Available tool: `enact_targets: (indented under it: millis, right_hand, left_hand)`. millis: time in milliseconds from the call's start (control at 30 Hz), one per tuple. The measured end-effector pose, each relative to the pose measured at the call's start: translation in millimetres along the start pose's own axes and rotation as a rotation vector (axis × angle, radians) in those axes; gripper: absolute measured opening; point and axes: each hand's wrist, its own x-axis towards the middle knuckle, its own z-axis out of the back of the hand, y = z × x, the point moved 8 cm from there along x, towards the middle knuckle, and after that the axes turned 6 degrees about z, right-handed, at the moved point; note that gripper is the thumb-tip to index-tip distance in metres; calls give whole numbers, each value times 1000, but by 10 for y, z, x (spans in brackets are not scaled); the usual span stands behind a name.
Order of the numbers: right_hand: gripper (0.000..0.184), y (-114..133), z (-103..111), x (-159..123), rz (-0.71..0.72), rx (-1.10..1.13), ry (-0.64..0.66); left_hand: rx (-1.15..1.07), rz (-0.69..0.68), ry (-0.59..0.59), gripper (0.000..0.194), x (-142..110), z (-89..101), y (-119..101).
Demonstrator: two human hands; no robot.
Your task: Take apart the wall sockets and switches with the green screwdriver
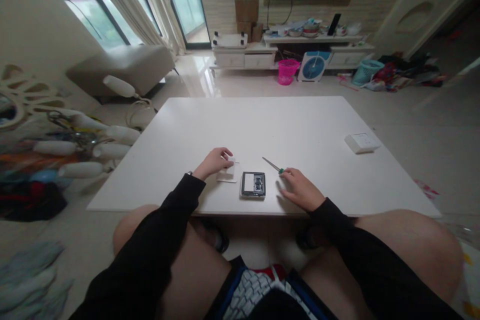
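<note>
On the white table [258, 125], near its front edge, lies a small square device [253, 185] with a dark frame, a white panel on its left and exposed parts on its right. Just left of it, my left hand [215, 163] has its fingers closed on a small white piece [230, 169], above a flat white plate [227, 179]. To the right, my right hand [300, 188] has its fingers over the green handle of a screwdriver [272, 164], with the thumb held apart. The screwdriver's shaft points forward and left; part of its handle is hidden under my fingers.
A white box [361, 143] sits near the table's right edge. White lamp shades [122, 135] crowd the left side. Beyond the table are a grey bench [123, 65], a pink basket [287, 72], a blue fan [314, 66] and a low cabinet [228, 60].
</note>
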Motion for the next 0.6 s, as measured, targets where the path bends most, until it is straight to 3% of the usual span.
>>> enact_targets:
  millis: [167,300,600]
  right_hand:
    - [48,171,-258,-59,142,94,133]
    - [53,171,-400,-87,153,102,210]
    - [46,181,-402,-49,171,55,248]
  left_hand:
    - [73,19,31,30,-22,-138,121]
    - [120,13,21,35,-1,-206,163]
    - [270,-20,0,29,32,-302,175]
